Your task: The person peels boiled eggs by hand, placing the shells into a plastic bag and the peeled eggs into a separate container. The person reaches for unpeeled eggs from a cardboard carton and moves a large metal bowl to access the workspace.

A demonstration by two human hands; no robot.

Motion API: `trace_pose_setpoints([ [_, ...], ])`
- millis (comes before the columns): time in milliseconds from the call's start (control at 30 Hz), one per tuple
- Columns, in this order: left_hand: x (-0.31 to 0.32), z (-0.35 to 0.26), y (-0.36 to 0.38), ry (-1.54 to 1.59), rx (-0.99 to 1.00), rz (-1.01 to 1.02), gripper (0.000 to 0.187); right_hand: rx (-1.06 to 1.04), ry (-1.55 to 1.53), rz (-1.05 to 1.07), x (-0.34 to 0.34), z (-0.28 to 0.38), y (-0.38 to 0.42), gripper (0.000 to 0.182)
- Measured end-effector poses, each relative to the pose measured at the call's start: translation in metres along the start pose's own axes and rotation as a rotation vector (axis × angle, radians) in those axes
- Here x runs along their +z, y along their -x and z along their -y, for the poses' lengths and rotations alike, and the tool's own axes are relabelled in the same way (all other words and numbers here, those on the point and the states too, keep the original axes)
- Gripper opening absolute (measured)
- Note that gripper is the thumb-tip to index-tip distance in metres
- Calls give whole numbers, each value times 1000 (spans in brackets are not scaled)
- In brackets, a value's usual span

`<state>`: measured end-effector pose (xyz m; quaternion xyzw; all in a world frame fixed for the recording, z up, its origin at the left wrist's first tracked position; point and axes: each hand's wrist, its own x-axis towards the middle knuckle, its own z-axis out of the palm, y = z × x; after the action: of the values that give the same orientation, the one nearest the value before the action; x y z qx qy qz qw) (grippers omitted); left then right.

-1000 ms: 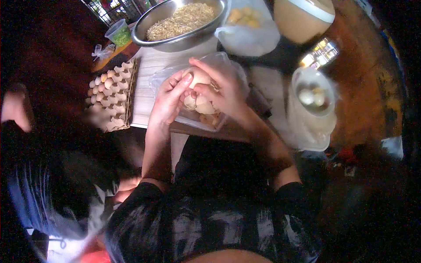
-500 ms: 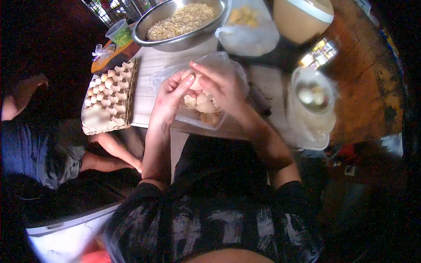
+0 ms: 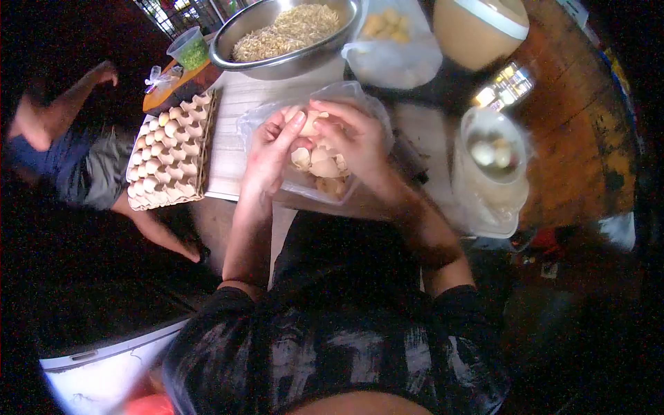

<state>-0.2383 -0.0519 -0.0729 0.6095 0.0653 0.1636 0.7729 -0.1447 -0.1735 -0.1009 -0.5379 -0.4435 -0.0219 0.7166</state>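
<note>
Between my two hands, over a clear plastic bag [image 3: 287, 185], is a pale brown egg [image 3: 312, 124]. My left hand [image 3: 268, 146] grips it from the left, with the thumb pressed along its side. The fingers of my right hand [image 3: 356, 138] pinch at its upper right, where the shell edge looks broken. Several pieces of cracked eggshell [image 3: 324, 166] lie in the bag right below my hands. To the right, a translucent bowl [image 3: 470, 124] holds several pale, smooth eggs [image 3: 492, 152]; it sits over a plastic container [image 3: 484, 207].
At left stands a cardboard egg tray [image 3: 185, 169] with several eggs. Along the back are a tub of chopped greens [image 3: 190, 52], a metal basin [image 3: 216, 52], a bag of yellowish pieces [image 3: 387, 28] and a tan container [image 3: 477, 34]. A lit phone [image 3: 508, 83] lies right. Another person [image 3: 69, 138] is at left.
My right fingers have curled in closer over the egg, and a jagged shell edge shows there. The other person at left has shifted, their arm and leg moving away from the egg tray.
</note>
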Motion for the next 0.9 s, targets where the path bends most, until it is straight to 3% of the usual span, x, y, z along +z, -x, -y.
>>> trace_pose_setpoints([
  [67,3,4,0,26,-4,-10,29,-147,182,-88,-4,-3,-3,21],
  [200,9,14,-3,144,-62,-79,25,-53,46,-133,-6,-7,-1,13],
  [367,9,21,-8,165,-66,-119,25,-207,474,-163,-9,10,-2,12],
  [733,9,1,-11,220,78,-183,24,-227,508,-75,-3,9,0,16],
  [900,1,0,-5,255,6,-116,24,-211,432,-112,-1,10,-3,22],
])
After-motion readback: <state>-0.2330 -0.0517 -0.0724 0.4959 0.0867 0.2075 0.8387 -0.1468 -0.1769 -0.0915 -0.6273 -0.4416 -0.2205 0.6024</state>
